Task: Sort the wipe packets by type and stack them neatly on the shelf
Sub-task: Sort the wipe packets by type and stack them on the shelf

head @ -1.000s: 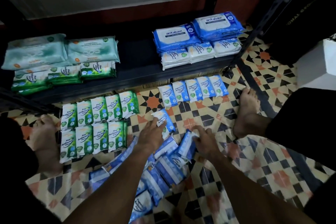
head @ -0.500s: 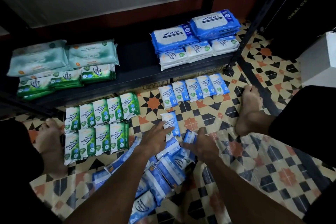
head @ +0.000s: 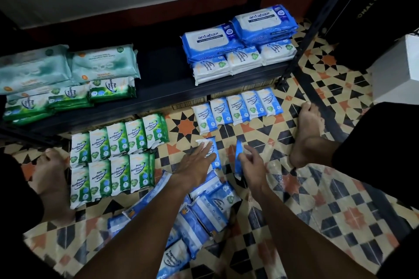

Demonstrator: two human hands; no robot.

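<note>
I see wipe stacks (head: 238, 36) on the black metal shelf (head: 158, 89); my left hand (head: 195, 165) lies flat on a blue plastic packet (head: 213, 141); my right hand (head: 252, 165) pinches a second blue packet (head: 238, 154), edge-on.

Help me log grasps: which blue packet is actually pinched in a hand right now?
The edge-on packet pinched by the right hand, right of the flat packet, which just lies under the left hand resting on it. The row of five is untouched.

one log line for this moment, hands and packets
left hand: presses blue packet flat on floor | right hand: pinches second blue packet on edge | behind: row of five blue packets
</note>
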